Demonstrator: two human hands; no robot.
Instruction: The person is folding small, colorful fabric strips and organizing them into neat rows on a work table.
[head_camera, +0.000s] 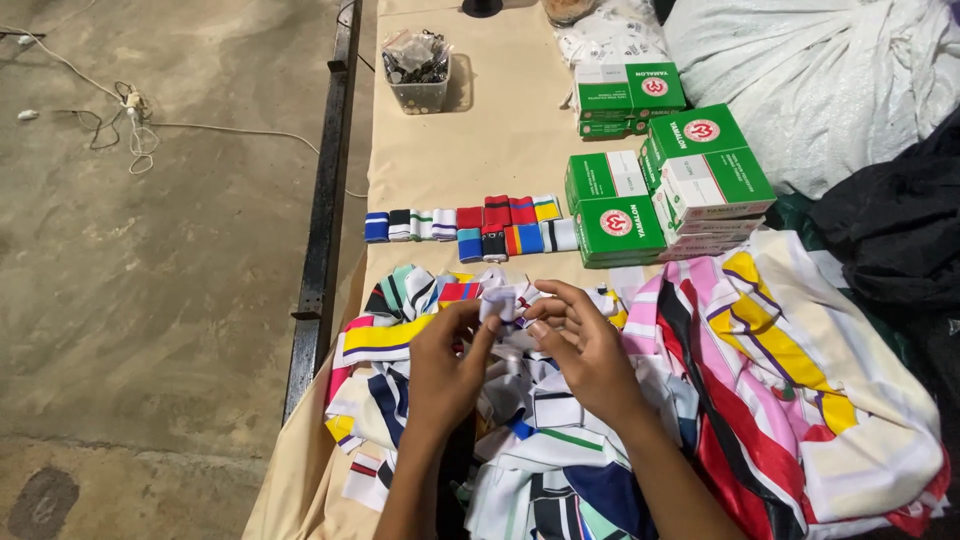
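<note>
My left hand and my right hand meet over a heap of small striped fabric pieces at the near end of a beige table. Both hands pinch one small white fabric piece between their fingertips, held just above the heap. A row of folded fabric strips in blue, black, white, red and yellow lies across the table a little beyond my hands.
Green and white cardboard boxes are stacked at the right. A clear plastic tub of small dark parts stands further back. A large striped cloth pile lies to my right, a white sack behind. Concrete floor with a cable lies left.
</note>
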